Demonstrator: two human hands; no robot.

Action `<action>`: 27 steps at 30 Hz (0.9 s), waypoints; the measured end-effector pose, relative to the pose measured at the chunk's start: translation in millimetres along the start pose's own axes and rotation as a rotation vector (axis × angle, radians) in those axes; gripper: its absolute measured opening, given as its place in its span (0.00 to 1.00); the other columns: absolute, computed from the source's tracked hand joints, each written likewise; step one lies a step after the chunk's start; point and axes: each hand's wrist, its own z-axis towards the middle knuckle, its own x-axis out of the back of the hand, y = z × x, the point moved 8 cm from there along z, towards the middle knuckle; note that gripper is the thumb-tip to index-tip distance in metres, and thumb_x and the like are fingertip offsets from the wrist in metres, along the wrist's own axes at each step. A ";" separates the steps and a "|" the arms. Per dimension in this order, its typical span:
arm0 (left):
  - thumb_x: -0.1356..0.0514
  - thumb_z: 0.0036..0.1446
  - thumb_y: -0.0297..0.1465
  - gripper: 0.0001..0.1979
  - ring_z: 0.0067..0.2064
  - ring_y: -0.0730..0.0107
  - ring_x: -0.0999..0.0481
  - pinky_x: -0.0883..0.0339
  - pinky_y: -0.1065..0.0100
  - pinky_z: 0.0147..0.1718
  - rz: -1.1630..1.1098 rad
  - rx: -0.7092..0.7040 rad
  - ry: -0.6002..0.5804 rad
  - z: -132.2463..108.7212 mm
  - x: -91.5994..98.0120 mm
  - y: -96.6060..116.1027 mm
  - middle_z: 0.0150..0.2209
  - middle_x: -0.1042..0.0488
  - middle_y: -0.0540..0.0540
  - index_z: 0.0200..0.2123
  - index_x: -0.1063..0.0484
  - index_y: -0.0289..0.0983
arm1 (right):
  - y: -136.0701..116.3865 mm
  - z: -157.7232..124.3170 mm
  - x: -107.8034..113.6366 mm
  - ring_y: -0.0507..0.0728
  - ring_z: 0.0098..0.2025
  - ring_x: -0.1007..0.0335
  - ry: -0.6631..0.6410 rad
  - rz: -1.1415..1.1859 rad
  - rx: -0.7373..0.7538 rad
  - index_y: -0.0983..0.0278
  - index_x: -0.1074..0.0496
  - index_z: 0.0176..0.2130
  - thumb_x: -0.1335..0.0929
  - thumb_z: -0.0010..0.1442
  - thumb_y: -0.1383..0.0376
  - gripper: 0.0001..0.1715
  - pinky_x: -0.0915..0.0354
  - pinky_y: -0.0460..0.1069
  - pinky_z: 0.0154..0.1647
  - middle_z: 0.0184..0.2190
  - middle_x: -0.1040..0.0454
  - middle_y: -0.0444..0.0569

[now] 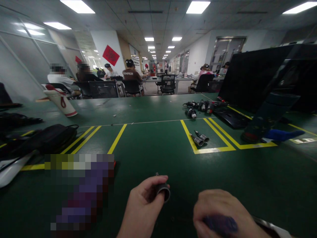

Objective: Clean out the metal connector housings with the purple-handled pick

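Observation:
My left hand (146, 201) is closed around a grey metal cylinder (163, 192), its hollow round end facing me and a small tip showing above the fingers. To the right, my right hand (220, 211) is wrapped round a dark purple handle-like object (221, 224). Motion smears that object, and its far part is hidden in the fist. The two hands are apart, low over the green table (178, 165). Farther off, inside a yellow-taped box, lie two similar grey metal cylinders (198, 140) with thin stems.
A long purple package (91, 188), pixelated, lies at left near a black bag (49, 140). A white cone-shaped container (60, 100) stands tilted-looking behind. Black corded tools (192, 112), a dark upright cylinder (269, 115) and a blue object (283, 135) are at right. People sit beyond.

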 end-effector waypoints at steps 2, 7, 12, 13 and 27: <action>0.36 0.40 0.27 0.12 0.39 0.56 0.19 0.27 0.60 0.42 0.009 0.012 -0.007 0.4 -0.3 0.9 0.35 0.17 0.43 0.33 0.20 0.37 | 11.4 3.5 0.3 0.50 0.23 0.31 0.015 0.002 -0.119 0.64 0.31 0.29 0.40 0.64 0.67 0.14 0.34 0.44 0.27 0.21 0.27 0.45; 0.36 0.44 0.27 0.14 0.42 0.55 0.20 0.29 0.59 0.44 0.018 0.040 -0.029 0.3 -0.4 2.8 0.38 0.18 0.42 0.37 0.21 0.36 | 28.7 4.0 -19.8 0.50 0.21 0.33 -0.084 0.063 -0.214 0.65 0.31 0.29 0.40 0.61 0.69 0.12 0.38 0.43 0.22 0.20 0.28 0.45; 0.37 0.45 0.26 0.13 0.43 0.55 0.20 0.31 0.59 0.46 0.006 0.046 -0.042 -1.1 0.1 0.9 0.38 0.18 0.42 0.38 0.21 0.36 | 34.4 -0.4 -29.5 0.50 0.22 0.33 -0.123 0.049 -0.229 0.65 0.30 0.30 0.39 0.59 0.72 0.11 0.40 0.42 0.22 0.21 0.28 0.45; 0.37 0.45 0.26 0.14 0.43 0.55 0.20 0.31 0.59 0.46 0.007 0.046 -0.043 -1.7 0.2 0.2 0.39 0.18 0.42 0.38 0.21 0.36 | 34.7 -1.0 -30.7 0.50 0.23 0.33 -0.128 0.043 -0.228 0.65 0.30 0.30 0.39 0.58 0.72 0.10 0.40 0.42 0.22 0.21 0.27 0.45; 0.36 0.45 0.26 0.15 0.46 0.55 0.22 0.32 0.59 0.48 -0.028 0.065 -0.061 -3.9 -3.1 0.1 0.41 0.19 0.43 0.39 0.21 0.37 | 48.0 -1.6 -44.5 0.50 0.21 0.38 -0.098 0.209 -0.382 0.65 0.33 0.26 0.38 0.57 0.68 0.09 0.40 0.43 0.23 0.19 0.32 0.44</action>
